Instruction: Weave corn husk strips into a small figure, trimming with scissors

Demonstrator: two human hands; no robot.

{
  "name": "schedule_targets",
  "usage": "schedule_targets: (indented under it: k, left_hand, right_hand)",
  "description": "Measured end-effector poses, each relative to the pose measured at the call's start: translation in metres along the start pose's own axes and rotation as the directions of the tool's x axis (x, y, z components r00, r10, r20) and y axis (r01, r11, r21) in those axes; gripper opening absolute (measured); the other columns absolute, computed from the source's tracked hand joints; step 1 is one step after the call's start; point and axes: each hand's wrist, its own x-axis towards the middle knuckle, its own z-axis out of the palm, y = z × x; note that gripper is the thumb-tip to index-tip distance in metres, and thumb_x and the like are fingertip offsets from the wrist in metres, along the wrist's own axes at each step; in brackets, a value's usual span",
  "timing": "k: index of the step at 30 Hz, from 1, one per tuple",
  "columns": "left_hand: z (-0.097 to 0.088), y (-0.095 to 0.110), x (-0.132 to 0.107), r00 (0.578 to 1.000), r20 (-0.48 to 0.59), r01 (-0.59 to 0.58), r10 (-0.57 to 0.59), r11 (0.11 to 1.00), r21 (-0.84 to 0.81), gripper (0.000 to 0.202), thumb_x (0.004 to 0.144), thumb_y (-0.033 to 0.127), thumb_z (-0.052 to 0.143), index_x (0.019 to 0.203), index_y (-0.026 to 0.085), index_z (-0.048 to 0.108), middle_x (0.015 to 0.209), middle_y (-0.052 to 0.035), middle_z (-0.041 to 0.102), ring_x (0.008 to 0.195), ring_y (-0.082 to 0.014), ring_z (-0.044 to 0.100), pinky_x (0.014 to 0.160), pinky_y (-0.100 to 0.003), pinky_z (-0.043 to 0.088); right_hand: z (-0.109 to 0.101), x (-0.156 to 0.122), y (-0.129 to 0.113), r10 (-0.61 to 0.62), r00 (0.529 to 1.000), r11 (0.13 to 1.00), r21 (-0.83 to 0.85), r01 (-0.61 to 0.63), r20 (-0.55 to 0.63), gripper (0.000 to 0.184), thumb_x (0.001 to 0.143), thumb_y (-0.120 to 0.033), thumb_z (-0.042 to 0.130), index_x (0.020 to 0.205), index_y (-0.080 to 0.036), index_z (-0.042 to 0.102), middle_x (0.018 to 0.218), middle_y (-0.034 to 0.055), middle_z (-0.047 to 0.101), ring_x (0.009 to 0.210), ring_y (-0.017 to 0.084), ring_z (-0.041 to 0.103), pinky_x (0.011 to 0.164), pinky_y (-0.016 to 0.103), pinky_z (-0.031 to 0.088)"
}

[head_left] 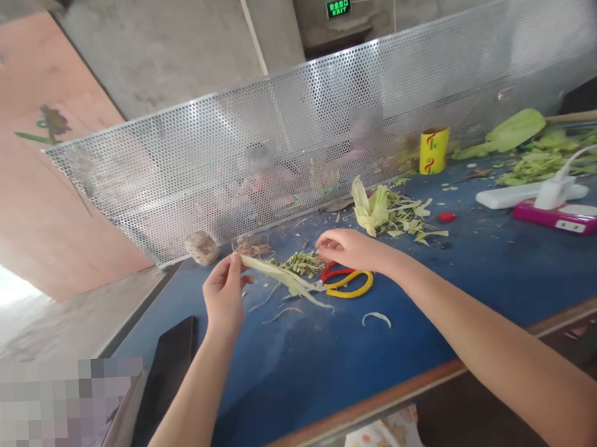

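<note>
Between the thumb and fingers of my left hand (224, 291) is one end of a pale green leaf strip (276, 273). Its split, thin ends hang down to the right over the table. My right hand (347, 247) is curled in a pinch above the scissors; whatever its fingertips hold, if anything, I cannot make out. The scissors (352, 289), with one red and one yellow handle, lie on the blue table (296, 370), their blades partly under the strip. Behind the strip sits a small pile of green plant pieces (303, 263).
A brown root clump (252, 246) and a pale block (202, 247) lie at the back left, a black phone-like slab (170, 357) nearer. Leafy scraps (378, 212), a yellow roll (433, 151) and a magenta power strip (563, 216) are rightward. A perforated metal screen (200, 168) borders the back.
</note>
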Motion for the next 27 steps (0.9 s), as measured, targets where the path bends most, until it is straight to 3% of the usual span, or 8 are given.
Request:
schedule_targets:
  k: [3, 7, 11, 15, 18, 21, 24, 27]
  left_hand:
    - [0.002, -0.004, -0.006, 0.994, 0.111, -0.030, 0.020, 0.995, 0.091, 0.023, 0.070, 0.037, 0.061, 0.077, 0.016, 0.069, 0.078, -0.0027, 0.062, 0.059, -0.0095, 0.051, 0.048, -0.020, 0.043]
    - [0.003, -0.007, -0.010, 0.984, 0.175, -0.052, 0.024, 0.986, 0.157, 0.025, 0.072, 0.039, 0.060, 0.081, 0.017, 0.069, 0.082, -0.0028, 0.064, 0.058, -0.0085, 0.051, 0.055, -0.021, 0.045]
    - [0.001, -0.009, -0.007, 0.992, 0.124, -0.029, 0.013, 0.991, 0.132, 0.026, 0.071, 0.041, 0.061, 0.080, 0.018, 0.069, 0.078, -0.0017, 0.064, 0.061, -0.0090, 0.052, 0.055, -0.020, 0.045]
    - [0.001, -0.008, -0.006, 0.994, 0.106, -0.045, 0.023, 0.977, 0.206, 0.028, 0.072, 0.042, 0.059, 0.082, 0.018, 0.069, 0.076, -0.0023, 0.064, 0.060, -0.0104, 0.054, 0.053, -0.021, 0.045]
    - [0.000, -0.004, -0.008, 0.971, 0.161, -0.231, 0.178, 0.878, 0.419, 0.025, 0.078, 0.037, 0.053, 0.083, 0.019, 0.068, 0.079, -0.0033, 0.066, 0.069, -0.0145, 0.059, 0.066, -0.029, 0.049]
    - [-0.002, 0.002, -0.012, 0.797, 0.356, -0.601, 0.488, 0.579, 0.551, 0.018, 0.081, 0.025, 0.051, 0.083, 0.022, 0.069, 0.110, -0.0065, 0.060, 0.109, -0.0240, 0.050, 0.090, -0.040, 0.040]
    - [-0.001, 0.004, -0.019, 0.549, 0.514, -0.792, 0.659, 0.213, 0.572, 0.016, 0.077, 0.016, 0.057, 0.082, 0.026, 0.068, 0.134, -0.0042, 0.042, 0.128, -0.0323, 0.025, 0.097, -0.047, 0.028]
    - [0.003, 0.003, -0.028, 0.405, 0.567, -0.826, 0.718, 0.022, 0.563, 0.021, 0.075, 0.015, 0.061, 0.091, 0.029, 0.065, 0.139, -0.0029, 0.035, 0.131, -0.0347, 0.018, 0.097, -0.046, 0.024]
  right_hand:
    - [0.014, 0.003, -0.011, -0.157, 0.987, 0.941, 0.306, 0.145, 0.014, 0.044, 0.084, -0.051, 0.037, 0.114, -0.022, 0.051, 0.117, 0.0068, 0.056, 0.104, 0.018, 0.053, 0.085, 0.028, 0.043]
    - [0.035, 0.008, -0.016, -0.247, 0.941, 0.821, 0.566, 0.076, 0.233, 0.039, 0.084, -0.048, 0.041, 0.113, -0.024, 0.053, 0.111, 0.0061, 0.059, 0.094, 0.016, 0.058, 0.077, 0.029, 0.047]
    - [0.039, 0.007, -0.011, -0.265, 0.917, 0.824, 0.564, 0.054, 0.299, 0.027, 0.083, -0.036, 0.048, 0.102, -0.020, 0.058, 0.092, 0.0047, 0.065, 0.078, 0.013, 0.060, 0.067, 0.026, 0.047]
    - [0.038, 0.005, -0.005, -0.303, 0.910, 0.847, 0.517, 0.121, 0.284, 0.030, 0.079, -0.028, 0.054, 0.107, -0.019, 0.055, 0.095, 0.0046, 0.064, 0.078, 0.013, 0.059, 0.068, 0.026, 0.047]
    - [0.040, 0.003, -0.002, -0.314, 0.922, 0.891, 0.407, 0.204, 0.226, 0.034, 0.078, -0.029, 0.055, 0.111, -0.020, 0.053, 0.101, 0.0060, 0.062, 0.080, 0.015, 0.059, 0.069, 0.028, 0.047]
    - [0.039, 0.000, -0.006, -0.356, 0.931, 0.918, 0.157, 0.365, -0.081, 0.032, 0.082, -0.025, 0.048, 0.114, -0.023, 0.050, 0.115, 0.0072, 0.055, 0.097, 0.018, 0.055, 0.081, 0.034, 0.044]
    - [0.036, -0.007, -0.022, -0.510, 0.756, 0.856, -0.162, 0.490, -0.411, 0.022, 0.084, -0.019, 0.044, 0.101, -0.024, 0.057, 0.109, 0.0049, 0.056, 0.105, 0.018, 0.048, 0.091, 0.039, 0.033]
    - [0.037, -0.015, -0.042, -0.611, 0.657, 0.791, -0.300, 0.534, -0.442, 0.016, 0.084, -0.028, 0.049, 0.089, -0.024, 0.063, 0.104, 0.0038, 0.057, 0.101, 0.018, 0.046, 0.087, 0.038, 0.032]
